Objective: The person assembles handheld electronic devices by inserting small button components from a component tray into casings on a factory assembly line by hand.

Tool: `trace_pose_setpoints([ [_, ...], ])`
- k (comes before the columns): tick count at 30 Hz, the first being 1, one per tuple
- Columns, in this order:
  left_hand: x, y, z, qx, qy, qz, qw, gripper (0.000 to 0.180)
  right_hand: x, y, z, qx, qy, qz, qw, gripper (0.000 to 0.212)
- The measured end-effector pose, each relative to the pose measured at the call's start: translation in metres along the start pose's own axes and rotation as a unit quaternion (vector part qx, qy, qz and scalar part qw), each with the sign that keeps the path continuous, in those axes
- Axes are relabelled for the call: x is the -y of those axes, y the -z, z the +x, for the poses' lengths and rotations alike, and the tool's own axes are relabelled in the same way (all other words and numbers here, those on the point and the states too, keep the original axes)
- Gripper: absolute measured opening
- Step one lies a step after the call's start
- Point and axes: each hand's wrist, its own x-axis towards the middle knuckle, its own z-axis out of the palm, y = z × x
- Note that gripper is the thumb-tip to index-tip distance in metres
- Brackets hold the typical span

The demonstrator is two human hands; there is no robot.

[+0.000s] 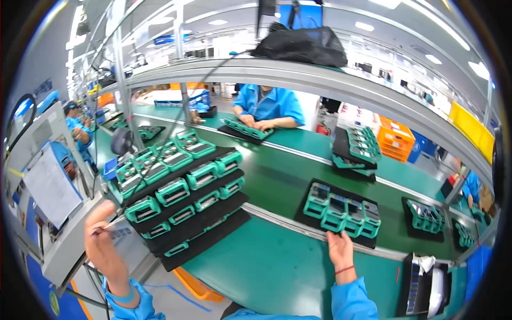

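Observation:
My left hand (105, 248) is raised beside the left stack, its fingers curled around a thin stick-like tool (102, 229) whose kind I cannot make out. Close by, several black trays (213, 221) are piled up, each carrying a row of green plastic housings (173, 191); the top row shows metallic parts inside. My right hand (341, 253) reaches to the near edge of another black tray (308, 220) on the belt. Its fingertips close on that edge, in front of green housings (334, 212) with dark and grey panels; the exact grip is partly hidden.
A green conveyor belt (277, 172) runs behind the green worktable (256, 253). More loaded trays (424, 217) sit to the right. Across the belt, a person (269, 106) handles another tray. A metal shelf beam (373, 80) crosses overhead. An orange crate (394, 140) stands beyond.

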Motion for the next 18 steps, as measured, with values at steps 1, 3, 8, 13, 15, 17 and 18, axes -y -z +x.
trace_pose_setpoints([
  [1, 0.001, 0.008, 0.001, 0.050, 0.054, 0.044, 0.996, 0.027, -0.002, -0.012, 0.026, -0.134, -0.002, -0.006, 0.991, 0.047],
  [3, 0.037, 0.011, 0.011, 0.025, -0.005, 0.118, 0.993, 0.022, -0.014, -0.068, 0.047, -0.071, -0.098, -0.144, 0.982, 0.063],
  [8, 0.092, 0.043, 0.019, 0.147, 0.206, 0.138, 0.958, 0.020, -0.076, -0.283, 0.102, 0.215, -0.077, -0.545, 0.807, 0.050],
  [13, 0.038, 0.033, 0.021, 0.244, -0.190, 0.171, 0.936, 0.007, -0.179, -0.402, 0.156, 0.331, -0.017, -0.729, 0.599, 0.047],
  [15, 0.086, 0.024, 0.026, 0.354, 0.009, 0.282, 0.892, 0.008, -0.191, -0.400, 0.181, 0.370, 0.129, -0.797, 0.460, 0.058],
  [17, 0.122, 0.038, 0.033, 0.303, 0.070, 0.232, 0.922, 0.018, -0.217, -0.418, 0.168, 0.386, 0.108, -0.844, 0.356, 0.077],
  [18, 0.143, 0.039, 0.030, 0.255, 0.070, 0.205, 0.942, 0.022, -0.223, -0.423, 0.171, 0.390, 0.091, -0.852, 0.338, 0.081],
])
